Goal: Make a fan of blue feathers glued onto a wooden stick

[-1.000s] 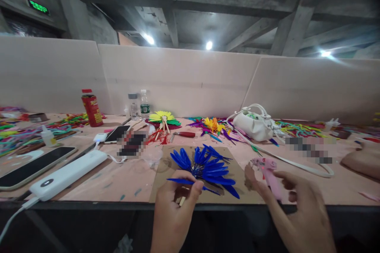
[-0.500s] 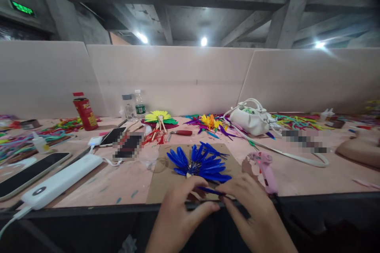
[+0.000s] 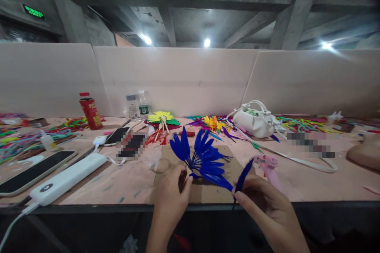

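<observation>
My left hand [image 3: 172,191] pinches the base of a blue feather fan [image 3: 206,160], its feathers spread up and to the right above a brown cardboard sheet [image 3: 204,195]. The fan's base is partly hidden by my fingers. Between the thumb and fingers of my right hand [image 3: 264,199] a single blue feather [image 3: 244,176] stands nearly upright, close to the fan's lowest right feather. Just behind that hand is a pink hot glue gun [image 3: 268,166], its handle partly covered by the hand.
On the left lie a white power bank [image 3: 69,178] with cables and a phone [image 3: 38,172]. Further back stand a red bottle [image 3: 90,112], a yellow feather fan [image 3: 161,117] and a white handbag [image 3: 252,120]. Another person's arm [image 3: 363,158] rests at the right edge.
My left hand has taken hold of the fan, which is now lifted and tilted. My right hand has moved right with the single feather, turning it from lying flat to nearly upright.
</observation>
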Motion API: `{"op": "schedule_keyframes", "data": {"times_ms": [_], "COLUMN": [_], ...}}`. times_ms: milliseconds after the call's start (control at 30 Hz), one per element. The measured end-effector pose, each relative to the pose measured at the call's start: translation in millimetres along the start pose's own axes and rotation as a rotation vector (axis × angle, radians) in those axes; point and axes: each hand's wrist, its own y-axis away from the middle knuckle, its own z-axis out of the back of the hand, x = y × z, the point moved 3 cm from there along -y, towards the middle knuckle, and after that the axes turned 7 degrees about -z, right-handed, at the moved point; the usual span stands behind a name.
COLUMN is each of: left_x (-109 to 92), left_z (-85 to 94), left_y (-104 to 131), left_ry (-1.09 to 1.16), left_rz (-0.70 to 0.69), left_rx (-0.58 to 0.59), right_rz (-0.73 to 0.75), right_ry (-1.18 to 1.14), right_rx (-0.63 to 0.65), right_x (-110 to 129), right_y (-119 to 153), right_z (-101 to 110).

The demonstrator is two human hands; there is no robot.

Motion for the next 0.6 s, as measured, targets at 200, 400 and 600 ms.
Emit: {"op": "schedule_keyframes", "data": {"times_ms": [200,400,600], "left_x": [11,11,5], "left_z": [5.1,5.5,7.8], "left_y": [6,10,10], "left_ry": [0.557,0.725,0.726], "left_rz": [0.099,0.162,0.136], "left_rx": [0.039,0.099,0.149], "right_rz": [-0.068,0.033,0.119], "right_ry": [-0.314,0.020,0.281], "right_rx": [0.105,0.242,0.382], "right_x": [31,54,67], "right_y": [-24,-61,-76], "right_z": [-28,-44,-58]}}
